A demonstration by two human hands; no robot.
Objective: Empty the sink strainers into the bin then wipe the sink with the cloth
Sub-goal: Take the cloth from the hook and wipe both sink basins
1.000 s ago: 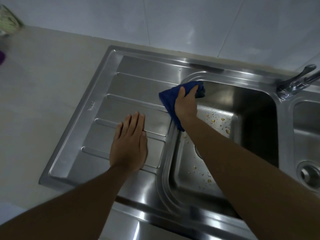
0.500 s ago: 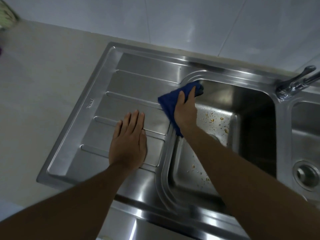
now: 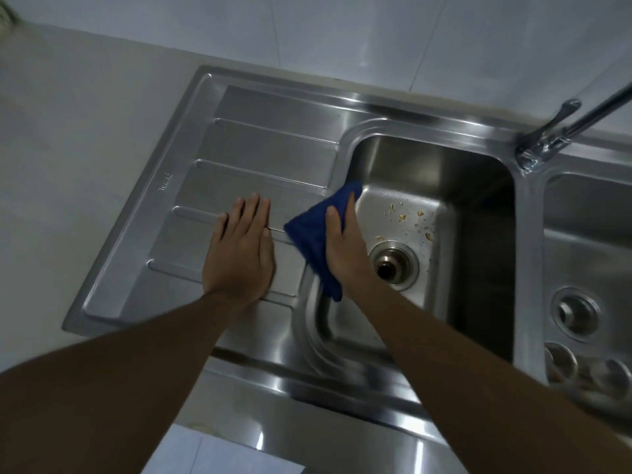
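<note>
Against the basin wall, right grip spread flat, pressing blue cloth; left grip spread flat on drainboard

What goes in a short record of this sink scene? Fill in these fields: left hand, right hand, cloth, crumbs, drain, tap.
left hand: flat, palm down on the drainboard
right hand: presses the cloth against the left edge of the basin
cloth: dark blue, draped over that edge under the hand
crumbs: scattered on the basin floor
drain: round metal ring, dark at its centre
tap: rear right, between the two basins
</note>
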